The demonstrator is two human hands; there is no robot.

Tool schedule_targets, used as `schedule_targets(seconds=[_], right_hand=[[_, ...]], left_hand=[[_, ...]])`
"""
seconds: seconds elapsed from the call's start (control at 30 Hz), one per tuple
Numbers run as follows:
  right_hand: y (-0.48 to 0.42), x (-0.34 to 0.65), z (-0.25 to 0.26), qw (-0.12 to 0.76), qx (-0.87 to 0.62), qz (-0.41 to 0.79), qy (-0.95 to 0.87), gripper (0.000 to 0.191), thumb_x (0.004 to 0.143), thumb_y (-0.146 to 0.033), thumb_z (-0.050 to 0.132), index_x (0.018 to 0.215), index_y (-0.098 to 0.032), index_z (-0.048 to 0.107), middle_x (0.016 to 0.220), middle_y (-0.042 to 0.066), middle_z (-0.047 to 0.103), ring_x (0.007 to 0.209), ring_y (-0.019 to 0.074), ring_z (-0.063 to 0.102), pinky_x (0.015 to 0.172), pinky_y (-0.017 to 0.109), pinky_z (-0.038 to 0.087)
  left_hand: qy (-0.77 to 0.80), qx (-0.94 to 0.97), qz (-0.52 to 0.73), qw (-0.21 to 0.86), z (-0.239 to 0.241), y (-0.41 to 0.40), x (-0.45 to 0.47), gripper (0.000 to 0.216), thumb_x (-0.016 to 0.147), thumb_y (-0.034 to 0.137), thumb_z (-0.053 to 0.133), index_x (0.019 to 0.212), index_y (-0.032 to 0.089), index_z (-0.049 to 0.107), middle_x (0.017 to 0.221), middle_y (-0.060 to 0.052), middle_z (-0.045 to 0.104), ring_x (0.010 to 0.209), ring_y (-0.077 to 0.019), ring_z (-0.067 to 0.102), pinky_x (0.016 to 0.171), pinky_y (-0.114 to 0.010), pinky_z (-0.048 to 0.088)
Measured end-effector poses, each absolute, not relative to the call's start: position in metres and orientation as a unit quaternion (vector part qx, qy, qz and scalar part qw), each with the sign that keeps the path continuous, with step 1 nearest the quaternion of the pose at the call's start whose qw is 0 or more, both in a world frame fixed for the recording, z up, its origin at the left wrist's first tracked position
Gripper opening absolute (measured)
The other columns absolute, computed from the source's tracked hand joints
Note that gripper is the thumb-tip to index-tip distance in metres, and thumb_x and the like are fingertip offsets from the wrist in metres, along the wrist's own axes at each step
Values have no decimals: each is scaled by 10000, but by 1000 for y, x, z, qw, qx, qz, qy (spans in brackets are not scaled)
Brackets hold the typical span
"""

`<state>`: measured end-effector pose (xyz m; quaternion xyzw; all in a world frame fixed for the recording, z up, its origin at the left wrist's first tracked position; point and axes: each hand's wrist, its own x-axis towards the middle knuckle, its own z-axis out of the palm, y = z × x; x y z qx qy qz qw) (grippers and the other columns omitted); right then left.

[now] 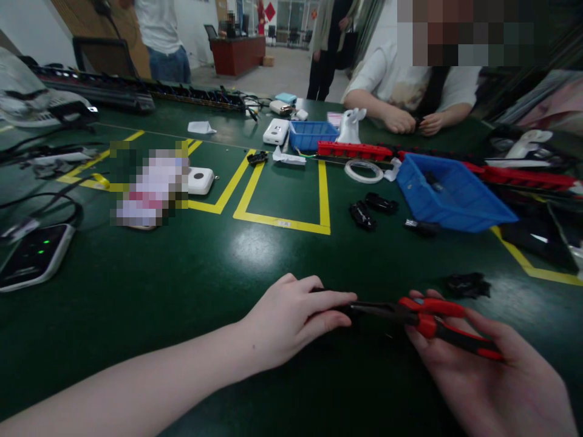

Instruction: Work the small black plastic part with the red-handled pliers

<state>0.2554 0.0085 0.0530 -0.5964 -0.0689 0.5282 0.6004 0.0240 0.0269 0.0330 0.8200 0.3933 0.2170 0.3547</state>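
My right hand (492, 364) is wrapped round the red and black handles of a pair of long-nose pliers (426, 320). The dark jaws point left and reach the fingertips of my left hand (300, 309). Thumb and forefinger of that hand are pinched together on a small black part, mostly hidden by the fingers, just above the green table (182, 321). Beyond the pliers, to the right, lies a black plastic piece (468, 284). Further back are two similar black pieces (363, 215) and a small black connector with a shiny end (421, 227).
A blue bin (455, 194) stands at the right, a smaller blue bin (314, 135) behind. A red strip (355, 150) runs between them. Yellow tape (282, 223) marks areas. At the left lie a phone (152, 188) and a device with green lights (36, 255). Another person's hands (414, 121) work opposite.
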Motion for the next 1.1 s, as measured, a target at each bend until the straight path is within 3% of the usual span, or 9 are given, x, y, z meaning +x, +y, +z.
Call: schedule_targets(seconds=[0.17,0.4,0.63,0.93,1.1], right_hand=[[12,243,63,596,-631,496,11,253,791,-114,476,931,-162,681,933,82,737,788,181,726,572,235,617],[12,242,64,594,-636,493,0,274,784,-119,492,983,-154,677,1039,100,725,877,186,720,625,238,623],[12,245,63,582,-648,491,-2,279,774,-112,501,985,-146,681,1033,95,728,842,186,722,579,228,610],[13,240,65,586,-651,483,-14,214,792,-149,526,924,-165,693,994,78,730,883,187,715,629,238,619],[8,238,71,622,-641,445,-61,205,841,-192,522,912,-193,715,1071,56,725,984,167,691,692,207,612]], left_hand=[[413,777,252,403,35,27,22,334,1016,339,469,1301,270,629,903,-22,610,799,-154,556,710,-291,394],[416,742,276,448,38,27,22,287,996,275,516,1258,225,621,1056,-35,673,880,-164,605,788,-307,453],[408,748,269,450,32,30,22,254,999,333,499,1154,245,680,979,-13,693,852,-166,625,780,-318,428],[411,713,286,491,31,29,23,312,1003,337,481,1217,236,685,969,-41,638,819,-156,602,709,-286,449],[408,699,295,508,28,30,22,323,997,360,492,1245,262,675,985,-43,626,790,-144,596,701,-281,464]])
